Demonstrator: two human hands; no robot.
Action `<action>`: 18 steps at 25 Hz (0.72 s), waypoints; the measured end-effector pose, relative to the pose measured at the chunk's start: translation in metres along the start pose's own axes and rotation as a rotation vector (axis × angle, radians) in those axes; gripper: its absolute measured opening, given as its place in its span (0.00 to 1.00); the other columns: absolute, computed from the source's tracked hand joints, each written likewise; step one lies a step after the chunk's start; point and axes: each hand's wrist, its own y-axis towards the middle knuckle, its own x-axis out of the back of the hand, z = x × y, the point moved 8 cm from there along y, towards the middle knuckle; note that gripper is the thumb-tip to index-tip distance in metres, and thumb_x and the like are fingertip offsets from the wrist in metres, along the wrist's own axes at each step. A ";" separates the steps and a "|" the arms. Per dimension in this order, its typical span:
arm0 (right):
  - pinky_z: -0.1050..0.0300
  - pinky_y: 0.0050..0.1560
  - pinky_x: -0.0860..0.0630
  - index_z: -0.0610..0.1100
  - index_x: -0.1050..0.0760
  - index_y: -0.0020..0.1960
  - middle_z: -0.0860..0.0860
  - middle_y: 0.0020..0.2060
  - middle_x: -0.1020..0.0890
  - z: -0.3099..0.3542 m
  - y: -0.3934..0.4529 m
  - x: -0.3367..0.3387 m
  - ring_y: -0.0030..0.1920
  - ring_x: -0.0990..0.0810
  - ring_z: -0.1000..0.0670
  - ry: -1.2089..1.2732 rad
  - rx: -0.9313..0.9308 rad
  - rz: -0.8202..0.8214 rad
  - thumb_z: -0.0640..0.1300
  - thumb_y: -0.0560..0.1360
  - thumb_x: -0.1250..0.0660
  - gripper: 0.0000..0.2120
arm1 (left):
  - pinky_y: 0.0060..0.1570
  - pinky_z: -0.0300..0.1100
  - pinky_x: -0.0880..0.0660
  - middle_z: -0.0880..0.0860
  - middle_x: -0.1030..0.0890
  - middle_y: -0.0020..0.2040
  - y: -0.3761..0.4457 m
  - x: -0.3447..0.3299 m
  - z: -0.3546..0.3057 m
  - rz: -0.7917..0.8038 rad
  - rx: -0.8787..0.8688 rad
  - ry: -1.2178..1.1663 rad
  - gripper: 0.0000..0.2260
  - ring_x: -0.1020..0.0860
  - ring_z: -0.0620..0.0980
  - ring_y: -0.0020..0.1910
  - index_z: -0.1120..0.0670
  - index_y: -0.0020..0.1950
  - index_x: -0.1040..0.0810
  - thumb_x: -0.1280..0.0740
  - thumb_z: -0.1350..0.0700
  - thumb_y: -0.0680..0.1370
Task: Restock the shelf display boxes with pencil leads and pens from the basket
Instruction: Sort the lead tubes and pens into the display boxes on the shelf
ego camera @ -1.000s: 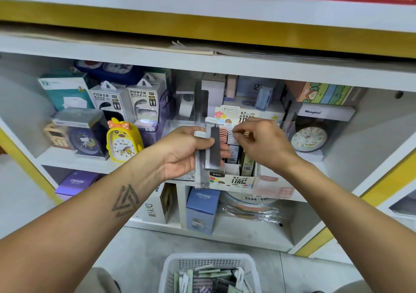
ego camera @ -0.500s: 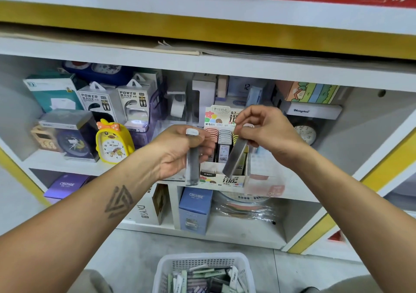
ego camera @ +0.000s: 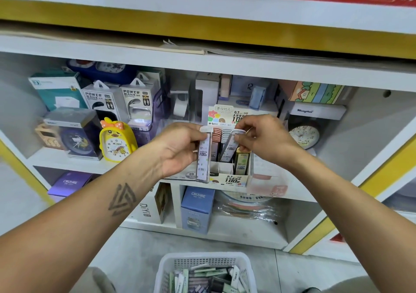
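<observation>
A pencil lead display box (ego camera: 229, 178) stands on the middle shelf, holding rows of lead cases. My left hand (ego camera: 180, 148) grips one upright lead case (ego camera: 203, 157) with a white cap, just in front of the box's left side. My right hand (ego camera: 265, 139) pinches the top of a second lead case (ego camera: 230, 146), which leans tilted over the box's middle slots. On the floor below sits a white plastic basket (ego camera: 202, 261) with several more lead cases and pens.
A yellow duck alarm clock (ego camera: 117, 144) and power bank boxes (ego camera: 137, 103) stand left of the display box. A round clock (ego camera: 304, 135) is at the right. Blue CRUHRE box (ego camera: 197, 209) sits on the lower shelf. The shelf board above hangs low.
My right hand has taken one lead case from my left hand's stack and brought it tilted over the display box slots. My left hand keeps one case, now turned label forward.
</observation>
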 end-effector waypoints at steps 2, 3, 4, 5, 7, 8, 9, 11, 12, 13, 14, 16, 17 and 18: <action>0.56 0.41 0.19 0.47 0.19 0.50 0.53 0.36 0.17 0.001 0.001 0.001 0.37 0.15 0.51 -0.074 0.030 -0.036 0.44 0.76 0.27 0.03 | 0.48 0.49 0.20 0.64 0.18 0.50 0.002 0.006 -0.001 -0.033 -0.031 0.057 0.10 0.19 0.56 0.46 0.67 0.56 0.22 0.38 0.71 0.78; 0.58 0.40 0.22 0.47 0.18 0.49 0.55 0.36 0.19 0.003 0.002 0.002 0.38 0.16 0.51 -0.102 0.047 -0.054 0.45 0.76 0.27 0.03 | 0.49 0.49 0.20 0.64 0.18 0.51 0.003 0.009 -0.001 -0.054 -0.042 0.080 0.11 0.19 0.56 0.46 0.67 0.58 0.22 0.37 0.71 0.77; 0.60 0.39 0.24 0.48 0.18 0.49 0.57 0.35 0.20 0.004 0.003 0.003 0.38 0.17 0.51 -0.115 0.065 -0.071 0.45 0.75 0.26 0.03 | 0.49 0.50 0.20 0.64 0.18 0.51 0.004 0.012 -0.001 -0.074 -0.051 0.095 0.12 0.18 0.55 0.46 0.67 0.59 0.22 0.36 0.71 0.77; 0.62 0.38 0.25 0.49 0.18 0.49 0.58 0.34 0.21 0.005 0.004 0.004 0.38 0.19 0.53 -0.118 0.081 -0.088 0.45 0.75 0.26 0.04 | 0.50 0.50 0.20 0.63 0.18 0.52 0.005 0.015 -0.002 -0.092 -0.059 0.102 0.12 0.18 0.55 0.46 0.67 0.59 0.22 0.35 0.71 0.76; 0.64 0.36 0.29 0.50 0.17 0.50 0.60 0.33 0.24 0.006 0.006 0.004 0.36 0.23 0.58 -0.147 0.109 -0.097 0.46 0.75 0.26 0.04 | 0.50 0.51 0.20 0.63 0.17 0.51 0.006 0.019 -0.003 -0.116 -0.072 0.108 0.12 0.18 0.55 0.46 0.65 0.58 0.21 0.33 0.71 0.76; 0.64 0.35 0.31 0.50 0.18 0.50 0.61 0.33 0.25 0.006 0.006 0.001 0.35 0.25 0.60 -0.177 0.124 -0.086 0.45 0.75 0.26 0.04 | 0.49 0.50 0.19 0.62 0.16 0.51 0.006 0.020 -0.004 -0.123 -0.078 0.114 0.11 0.17 0.55 0.46 0.65 0.57 0.20 0.33 0.70 0.76; 0.63 0.37 0.30 0.51 0.18 0.50 0.61 0.33 0.25 0.006 0.006 -0.002 0.35 0.26 0.61 -0.205 0.137 -0.068 0.45 0.75 0.26 0.05 | 0.47 0.49 0.19 0.61 0.16 0.49 0.006 0.021 -0.004 -0.127 -0.084 0.122 0.10 0.17 0.54 0.45 0.64 0.56 0.20 0.32 0.70 0.75; 0.59 0.43 0.26 0.51 0.19 0.53 0.62 0.35 0.26 0.006 0.004 -0.008 0.37 0.25 0.58 -0.223 0.161 -0.044 0.44 0.75 0.26 0.08 | 0.43 0.46 0.18 0.59 0.15 0.46 0.007 0.020 -0.003 -0.130 -0.089 0.130 0.09 0.16 0.52 0.42 0.63 0.54 0.19 0.32 0.70 0.75; 0.56 0.45 0.25 0.52 0.20 0.54 0.61 0.36 0.25 0.007 0.003 -0.010 0.38 0.24 0.55 -0.226 0.169 -0.039 0.44 0.75 0.26 0.09 | 0.44 0.47 0.18 0.58 0.15 0.44 0.007 0.019 -0.003 -0.127 -0.090 0.130 0.08 0.16 0.52 0.41 0.63 0.52 0.19 0.31 0.70 0.75; 0.55 0.46 0.24 0.53 0.20 0.55 0.61 0.36 0.25 0.007 0.002 -0.013 0.41 0.23 0.52 -0.238 0.174 -0.033 0.44 0.75 0.26 0.10 | 0.45 0.47 0.18 0.58 0.15 0.44 0.007 0.018 -0.002 -0.122 -0.090 0.132 0.08 0.17 0.52 0.42 0.62 0.52 0.19 0.31 0.70 0.74; 0.54 0.46 0.24 0.53 0.21 0.55 0.60 0.37 0.25 0.008 0.000 -0.017 0.42 0.23 0.51 -0.264 0.179 -0.026 0.45 0.75 0.26 0.10 | 0.47 0.49 0.19 0.57 0.15 0.43 0.008 0.017 -0.001 -0.117 -0.089 0.136 0.08 0.17 0.52 0.42 0.62 0.52 0.19 0.31 0.70 0.74; 0.53 0.47 0.23 0.53 0.21 0.55 0.57 0.40 0.20 0.010 -0.002 -0.024 0.44 0.21 0.49 -0.340 0.195 -0.019 0.46 0.76 0.28 0.08 | 0.49 0.49 0.19 0.56 0.15 0.42 0.008 0.013 0.001 -0.105 -0.087 0.146 0.08 0.17 0.52 0.41 0.61 0.50 0.18 0.31 0.70 0.74; 0.53 0.47 0.24 0.51 0.21 0.55 0.55 0.43 0.18 0.011 -0.002 -0.025 0.45 0.21 0.49 -0.378 0.207 -0.031 0.46 0.77 0.29 0.07 | 0.47 0.48 0.18 0.56 0.15 0.41 0.009 0.011 0.002 -0.098 -0.086 0.151 0.07 0.17 0.51 0.39 0.60 0.49 0.18 0.31 0.70 0.74; 0.54 0.46 0.25 0.50 0.20 0.55 0.54 0.45 0.17 0.010 -0.001 -0.023 0.44 0.21 0.50 -0.396 0.211 -0.059 0.45 0.77 0.30 0.07 | 0.44 0.46 0.18 0.55 0.14 0.40 0.009 0.010 0.003 -0.091 -0.085 0.158 0.07 0.16 0.50 0.38 0.60 0.48 0.18 0.31 0.70 0.74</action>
